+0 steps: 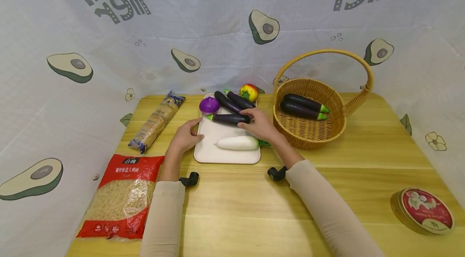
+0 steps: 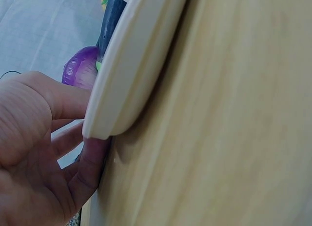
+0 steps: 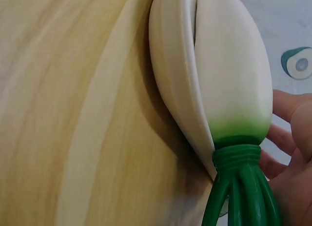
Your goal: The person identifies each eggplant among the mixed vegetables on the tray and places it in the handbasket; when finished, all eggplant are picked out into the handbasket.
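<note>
In the head view my left hand (image 1: 184,136) holds the left edge of a white tray (image 1: 203,154); in the left wrist view its fingers lie about the rim. Over the tray, my right hand (image 1: 259,123) pinches the blunt end of an eggplant (image 1: 229,119), whose green stem points left. Two more eggplants, one dark (image 1: 226,101) and one behind it (image 1: 237,99), lie at the tray's back beside a purple onion (image 1: 209,105). A white radish (image 1: 237,143) with green stalks (image 3: 246,187) lies nearer the front, below my right hand.
A wicker basket (image 1: 308,140) with two eggplants (image 1: 303,107) stands right of the tray. A red-yellow pepper (image 1: 249,92) sits at the tray's back. Noodles (image 1: 156,122) and a red pasta bag (image 1: 121,196) lie left; a round tin (image 1: 425,210) lies front right.
</note>
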Demonstrator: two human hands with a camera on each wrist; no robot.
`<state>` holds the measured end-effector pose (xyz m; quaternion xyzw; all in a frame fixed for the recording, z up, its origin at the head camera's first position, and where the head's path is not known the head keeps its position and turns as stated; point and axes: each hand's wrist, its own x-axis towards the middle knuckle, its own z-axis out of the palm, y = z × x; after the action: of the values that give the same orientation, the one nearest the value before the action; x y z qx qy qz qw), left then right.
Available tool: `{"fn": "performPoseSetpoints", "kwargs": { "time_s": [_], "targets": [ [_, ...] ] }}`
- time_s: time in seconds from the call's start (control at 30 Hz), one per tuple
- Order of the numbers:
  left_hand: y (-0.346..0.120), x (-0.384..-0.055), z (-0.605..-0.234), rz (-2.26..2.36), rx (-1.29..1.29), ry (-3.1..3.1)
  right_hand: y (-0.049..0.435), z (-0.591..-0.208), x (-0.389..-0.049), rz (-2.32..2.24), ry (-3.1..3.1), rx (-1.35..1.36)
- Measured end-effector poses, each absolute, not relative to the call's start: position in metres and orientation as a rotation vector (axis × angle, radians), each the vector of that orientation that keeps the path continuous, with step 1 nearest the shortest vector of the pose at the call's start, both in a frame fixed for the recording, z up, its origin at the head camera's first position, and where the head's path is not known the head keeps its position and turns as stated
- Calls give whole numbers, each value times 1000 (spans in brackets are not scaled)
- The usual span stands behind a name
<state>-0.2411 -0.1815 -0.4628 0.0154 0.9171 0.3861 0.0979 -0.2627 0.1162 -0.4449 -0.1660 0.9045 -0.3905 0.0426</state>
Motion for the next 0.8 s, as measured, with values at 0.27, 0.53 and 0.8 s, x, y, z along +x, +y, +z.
{"fn": "performPoseSetpoints", "kwargs": {
  "time_s": [0.27,0.53,0.8],
  "targets": [
    [-181,-241,-463,1139,29,2717,113,-450,-266,-1069,2806,-498],
    [-181,-242,-464,1157,16,2708,116,-443,-257,-1082,2778,-524],
    [-180,-240,-464,1167,34,2716,129,-425,-242,-1141,2781,-557]
  ]
}}
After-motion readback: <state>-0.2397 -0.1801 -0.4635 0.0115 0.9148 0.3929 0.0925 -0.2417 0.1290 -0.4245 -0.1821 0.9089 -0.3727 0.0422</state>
